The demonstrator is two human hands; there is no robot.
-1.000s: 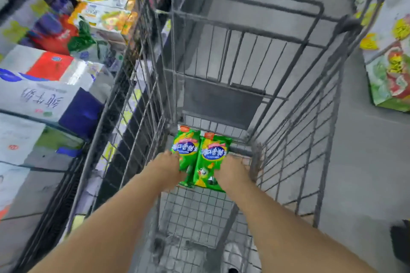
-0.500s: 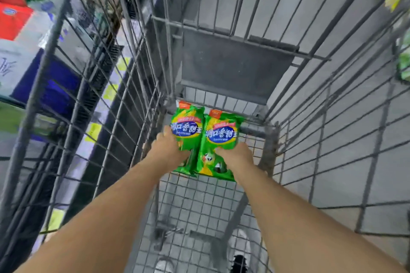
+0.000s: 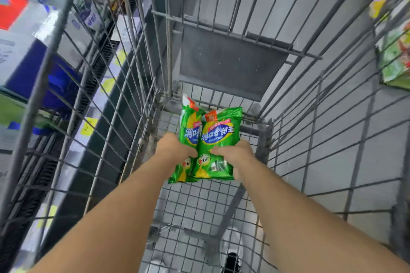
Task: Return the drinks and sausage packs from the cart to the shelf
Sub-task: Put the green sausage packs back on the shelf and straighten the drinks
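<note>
Sausage packs, green printed film: two counted, left pack [image 3: 190, 131] and right pack [image 3: 218, 139], side by side with edges overlapping, held low inside the wire cart [image 3: 288, 135] near its far end, just above the mesh floor.

Handling, judged: soft flexible pouches, light, glossy film likely a little slippery; contents probably give some stiffness along the length. They crease where squeezed. Best taken at the mid-body with fingers wrapped round an edge, as here, rather than by the thin top seal.

Hands: two. Left hand [image 3: 175, 148] clasps the left pack at its middle; right hand [image 3: 235, 153] clasps the right pack at its lower middle. Both have fingers curled round the film.

Drinks: none visible in the cart; the basket floor shows only mesh and grey tiles beneath.

Shelf [image 3: 97, 77]: one run along the left of the cart, carrying boxed goods in white, blue and red [image 3: 26, 60], with yellow price tags [image 3: 87, 127] on its edge. Exact slot for the packs cannot be told; blurred.

Further packaged goods [image 3: 395, 60] stand at right, outside the cart.
</note>
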